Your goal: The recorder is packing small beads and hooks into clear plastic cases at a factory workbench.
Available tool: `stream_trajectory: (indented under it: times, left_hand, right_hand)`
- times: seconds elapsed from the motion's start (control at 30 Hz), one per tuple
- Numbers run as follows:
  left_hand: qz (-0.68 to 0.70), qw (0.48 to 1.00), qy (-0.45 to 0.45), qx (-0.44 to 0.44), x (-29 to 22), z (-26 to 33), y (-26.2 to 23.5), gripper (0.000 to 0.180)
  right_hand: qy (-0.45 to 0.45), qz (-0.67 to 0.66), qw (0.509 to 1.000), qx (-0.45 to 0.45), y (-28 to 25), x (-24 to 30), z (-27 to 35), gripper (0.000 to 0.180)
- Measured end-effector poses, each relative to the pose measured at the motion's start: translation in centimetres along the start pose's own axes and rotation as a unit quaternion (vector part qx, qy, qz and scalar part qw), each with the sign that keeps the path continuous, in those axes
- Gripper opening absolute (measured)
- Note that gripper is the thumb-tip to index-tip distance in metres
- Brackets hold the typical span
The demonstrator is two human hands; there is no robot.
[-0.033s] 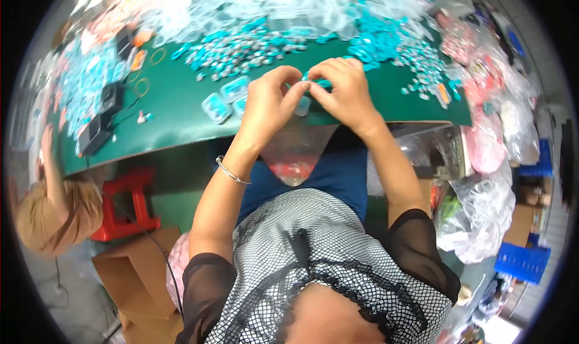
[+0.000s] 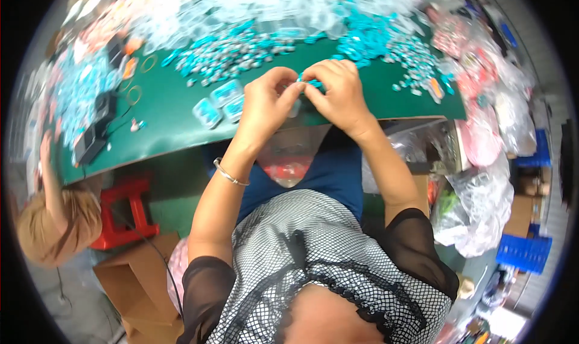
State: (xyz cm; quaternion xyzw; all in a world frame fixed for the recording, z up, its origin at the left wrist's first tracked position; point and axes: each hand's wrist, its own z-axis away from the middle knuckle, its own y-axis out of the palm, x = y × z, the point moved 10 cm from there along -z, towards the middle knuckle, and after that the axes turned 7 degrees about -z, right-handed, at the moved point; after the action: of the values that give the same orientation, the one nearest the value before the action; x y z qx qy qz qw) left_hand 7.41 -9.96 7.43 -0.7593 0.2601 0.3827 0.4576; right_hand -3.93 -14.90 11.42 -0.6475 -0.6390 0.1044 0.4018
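Note:
Over the front of the green table my left hand [image 2: 268, 100] and my right hand [image 2: 339, 91] meet at the fingertips. Both are closed in a pinch on a small teal piece [image 2: 301, 77], mostly covered by the fingers, so its exact kind cannot be made out. Beside my left hand sit several small clear boxes [image 2: 208, 113] with teal contents. Beyond the hands lies a heap of small teal and grey pieces [image 2: 232, 51]. A pile of teal parts [image 2: 365, 42] is farther right, with small pale and teal pieces [image 2: 413, 63] next to it.
Clear plastic cases [image 2: 241, 12] cover the far side of the green table [image 2: 175, 118]. Black boxes [image 2: 90, 140] stand at the left, near another person's arm [image 2: 53, 184]. Plastic bags [image 2: 476, 205] crowd the right side. A red stool [image 2: 136, 208] and a cardboard box [image 2: 142, 277] are below left.
The tabletop and its piles sit slightly farther left in the view. Both hands keep their fingertips together, with only a slight shift.

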Motion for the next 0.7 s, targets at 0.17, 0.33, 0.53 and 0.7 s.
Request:
stream_trajectory:
  times: [0.17,0.33,0.53,0.7]
  left_hand:
    - [0.222,0.972,-0.068,0.026,0.3,-0.3,5.0,0.015]
    - [0.125,0.992,-0.02,0.014,-1.3,-0.2,6.5,0.013]
    - [-0.083,0.989,0.12,0.013,-4.3,0.7,7.6,0.01]
    - [-0.149,0.981,0.123,-0.002,-4.9,0.9,8.5,0.005]
  right_hand:
    - [0.104,-0.112,0.988,0.015,-3.0,-2.1,3.3,0.021]
    - [0.131,0.104,0.982,-0.089,-10.9,-9.2,7.1,0.014]
    - [0.165,0.233,0.958,0.005,-11.2,-14.0,9.9,0.014]
    - [0.189,0.156,0.969,-0.016,-10.5,-14.0,9.7,0.008]
